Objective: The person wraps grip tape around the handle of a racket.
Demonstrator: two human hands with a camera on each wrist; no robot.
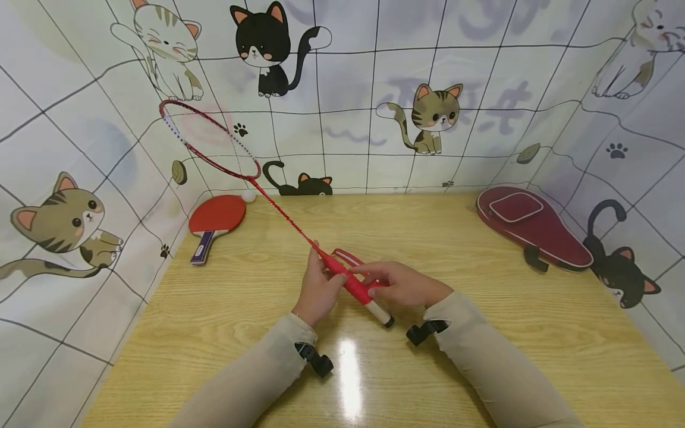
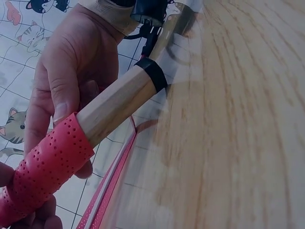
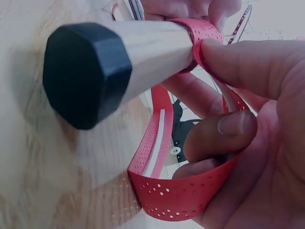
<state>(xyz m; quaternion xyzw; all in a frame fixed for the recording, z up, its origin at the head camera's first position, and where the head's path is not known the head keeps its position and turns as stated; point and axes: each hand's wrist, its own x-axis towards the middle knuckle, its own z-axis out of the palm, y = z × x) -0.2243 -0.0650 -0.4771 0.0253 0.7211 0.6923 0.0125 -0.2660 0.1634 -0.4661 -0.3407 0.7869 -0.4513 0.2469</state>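
Observation:
A red badminton racket (image 1: 283, 214) slants across the middle of the head view, its head up over the far left. My left hand (image 1: 317, 292) holds it at the top of the handle, thumb lying along the grip. Red perforated grip tape (image 2: 53, 164) covers the upper handle; below it the bare wooden handle (image 2: 114, 102) ends in a black butt cap (image 3: 78, 76). With thumb and fingers my right hand (image 1: 402, 283) pinches the tape at the lower edge of the wrap. A loose loop of tape (image 3: 181, 195), with a pale strip inside, hangs around the right fingers.
At the back left of the wooden table (image 1: 214, 345) lies a red table tennis paddle (image 1: 216, 215), a white ball (image 1: 248, 195) beside it. A dark red paddle case (image 1: 527, 223) lies at the back right. Cat-printed walls (image 1: 353, 131) enclose the table's back and sides.

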